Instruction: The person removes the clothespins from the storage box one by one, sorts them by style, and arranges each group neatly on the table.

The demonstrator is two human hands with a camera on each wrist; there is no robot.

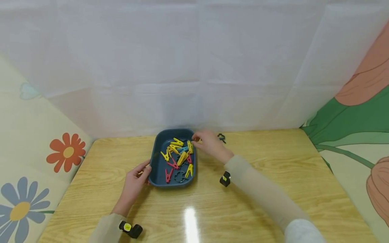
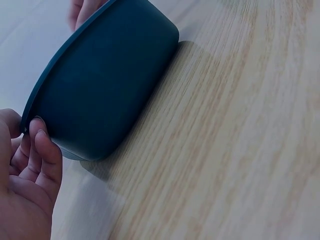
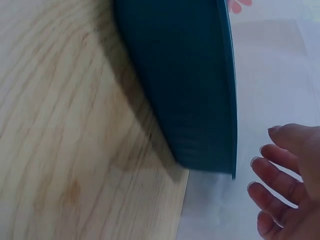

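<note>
A dark blue-green plastic basin (image 1: 158, 172) stands at the back of the table. Inside lie several yellow clothespins (image 1: 183, 158), red clothespins (image 1: 168, 176), a blue clothespin (image 1: 181, 149) and a dark flower-shaped outline piece (image 1: 180, 176). My left hand (image 1: 135, 180) pinches the basin's front left rim, thumb above and fingertips beneath, as the left wrist view confirms. At the back right rim hovers my right hand (image 1: 209, 143). In the right wrist view its loosely bent fingers (image 3: 272, 172) are spread apart, off the basin wall (image 3: 185, 80), with nothing between them.
Another dark outline piece (image 1: 222, 137) lies on the wooden table (image 1: 258, 148) by the back edge, behind the right hand. A white sheet (image 1: 194, 67) hangs right behind the table. Flower-printed cloth (image 1: 68, 152) borders the left and right sides.
</note>
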